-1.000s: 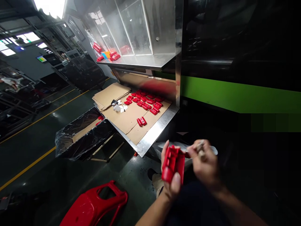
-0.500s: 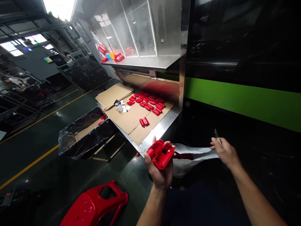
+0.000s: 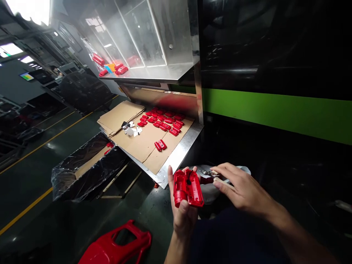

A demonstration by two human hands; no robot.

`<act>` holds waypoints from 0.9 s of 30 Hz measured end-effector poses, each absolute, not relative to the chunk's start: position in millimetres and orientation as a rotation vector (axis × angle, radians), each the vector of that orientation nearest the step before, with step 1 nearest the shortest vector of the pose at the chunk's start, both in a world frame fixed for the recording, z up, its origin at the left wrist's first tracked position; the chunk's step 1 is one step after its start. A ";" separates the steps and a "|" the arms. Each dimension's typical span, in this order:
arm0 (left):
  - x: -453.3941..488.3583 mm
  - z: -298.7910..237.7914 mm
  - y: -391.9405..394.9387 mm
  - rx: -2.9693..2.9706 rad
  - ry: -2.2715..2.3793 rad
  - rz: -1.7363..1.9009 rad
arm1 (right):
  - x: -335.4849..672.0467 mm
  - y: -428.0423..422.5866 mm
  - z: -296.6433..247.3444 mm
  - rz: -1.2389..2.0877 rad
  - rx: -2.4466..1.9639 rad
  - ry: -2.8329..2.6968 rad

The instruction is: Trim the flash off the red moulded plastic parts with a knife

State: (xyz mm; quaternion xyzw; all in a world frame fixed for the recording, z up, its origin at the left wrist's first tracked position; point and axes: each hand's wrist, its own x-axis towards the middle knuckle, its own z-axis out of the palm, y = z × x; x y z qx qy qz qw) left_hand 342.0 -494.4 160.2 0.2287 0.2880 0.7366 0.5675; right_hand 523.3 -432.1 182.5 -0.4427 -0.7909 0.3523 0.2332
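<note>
My left hand (image 3: pixel 183 212) grips a red moulded plastic part (image 3: pixel 187 187) upright in front of me, its hollow inner side facing up. My right hand (image 3: pixel 238 188) is just to the right of it, fingers pinched on a small metal cutting tool (image 3: pixel 211 173) whose tip points at the part's right edge. Behind both hands lies a white plastic bag (image 3: pixel 211 190) holding a few more red pieces. Several similar red parts (image 3: pixel 162 122) are spread on cardboard on the steel bench (image 3: pixel 178 154) further back.
A black-lined cardboard box (image 3: pixel 82 167) stands left of the bench. A red plastic stool (image 3: pixel 117 245) sits on the floor at bottom left. A small white bottle (image 3: pixel 127 129) rests on the cardboard. The upper shelf (image 3: pixel 148 73) carries more red parts. A green-striped machine wall (image 3: pixel 275 113) fills the right.
My right hand swung out to the right with the tool, then came back beside the part. My left hand turned the red part so its hollow side faces up.
</note>
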 end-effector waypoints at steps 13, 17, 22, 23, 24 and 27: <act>346.4 154.8 -503.3 1.135 1.051 1.706 | 502.2 -436.6 193.3 0.812 -1.260 -2.397; 350.2 152.6 -507.1 1.142 1.028 1.728 | 502.6 -440.3 196.2 0.802 -1.245 -2.396; 348.0 148.5 -508.9 1.232 1.044 1.748 | 499.5 -445.8 197.6 0.823 -1.231 -2.379; 347.2 148.0 -509.1 1.251 1.042 1.752 | 498.5 -446.6 198.0 0.829 -1.228 -2.371; 346.4 147.6 -509.2 1.269 1.041 1.760 | 497.6 -447.4 198.4 0.838 -1.225 -2.362; 344.3 146.4 -509.3 1.337 1.045 1.796 | 494.5 -449.4 199.5 0.879 -1.210 -2.328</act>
